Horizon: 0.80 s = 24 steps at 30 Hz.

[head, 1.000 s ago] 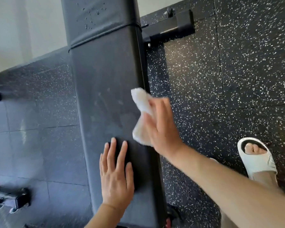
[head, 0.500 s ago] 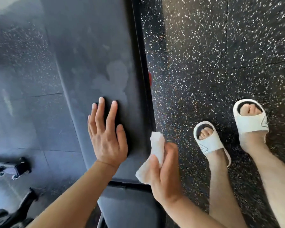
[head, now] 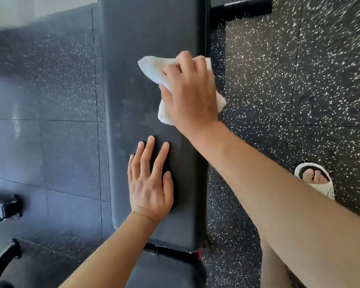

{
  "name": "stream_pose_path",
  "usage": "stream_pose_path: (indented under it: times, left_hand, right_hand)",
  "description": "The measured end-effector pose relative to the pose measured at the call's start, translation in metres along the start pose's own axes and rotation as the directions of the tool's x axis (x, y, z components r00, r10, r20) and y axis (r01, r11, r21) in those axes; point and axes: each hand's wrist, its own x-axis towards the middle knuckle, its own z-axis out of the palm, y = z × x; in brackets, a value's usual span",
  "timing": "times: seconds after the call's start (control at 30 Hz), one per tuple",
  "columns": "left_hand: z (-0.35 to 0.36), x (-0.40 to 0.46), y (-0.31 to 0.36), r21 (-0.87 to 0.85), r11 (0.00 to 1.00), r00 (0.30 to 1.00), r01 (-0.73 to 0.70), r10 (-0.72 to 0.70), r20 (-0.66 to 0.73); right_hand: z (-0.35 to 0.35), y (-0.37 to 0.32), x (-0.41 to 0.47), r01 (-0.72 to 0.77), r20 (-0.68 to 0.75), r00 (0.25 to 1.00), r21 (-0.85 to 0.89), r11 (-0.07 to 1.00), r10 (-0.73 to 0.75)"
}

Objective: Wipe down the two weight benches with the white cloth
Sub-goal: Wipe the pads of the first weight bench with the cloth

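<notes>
While our left hand (head: 151, 187) lies flat with straight fingers on the black weight bench (head: 133, 59), our right hand (head: 190, 92) grips the white cloth (head: 152, 68).
We see the cloth bunched against the pad's right edge, centre frame; a white sandal (head: 322, 189) stands lower right on speckled flooring (head: 289, 90).

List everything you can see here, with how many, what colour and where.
bench pad: one, black, centre, running top to bottom
white cloth: one, on the pad near its right edge, under the right hand
bench frame foot: one, black, top right
speckled floor: black with white flecks, right side
metal equipment: black, lower left, unclear what
sandal: one, white, right edge
hands: right hand grips the cloth; left hand flat on the pad
</notes>
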Motion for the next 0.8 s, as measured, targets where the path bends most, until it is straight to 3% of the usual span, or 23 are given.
stream_pose_path:
  times: [0.13,0.27,0.47,0.5,0.63,0.8]
  left_hand:
    - [-0.002,-0.002,-0.003,0.017,1.000,1.000,0.010,-0.010,0.020]
    - [0.000,-0.002,0.000,0.046,0.999,0.998,0.024,-0.026,0.053]
    - [-0.005,0.001,0.000,0.026,1.000,1.000,0.007,-0.008,0.027]
    - [-0.005,0.001,0.000,0.033,0.999,1.000,0.003,-0.004,0.020]
    - [-0.001,-0.002,-0.002,0.021,1.000,1.000,0.000,-0.001,0.026]
    - [0.000,-0.002,-0.005,0.022,1.000,0.999,-0.008,0.007,0.044]
  right_hand:
    - [0.003,-0.022,0.012,0.285,0.217,0.938,-0.041,0.958,-0.269]
    - [-0.005,-0.018,-0.029,0.497,0.384,0.786,0.072,0.865,-0.484]
    - [-0.021,0.030,0.023,0.742,0.269,0.614,0.125,0.659,-0.742]
    - [-0.018,0.032,0.047,0.746,0.266,0.615,0.108,0.657,-0.742]
    - [0.005,0.013,0.128,0.648,0.273,0.733,-0.001,0.762,-0.623]
    - [0.042,-0.048,0.138,0.542,0.302,0.816,-0.103,0.834,-0.493]
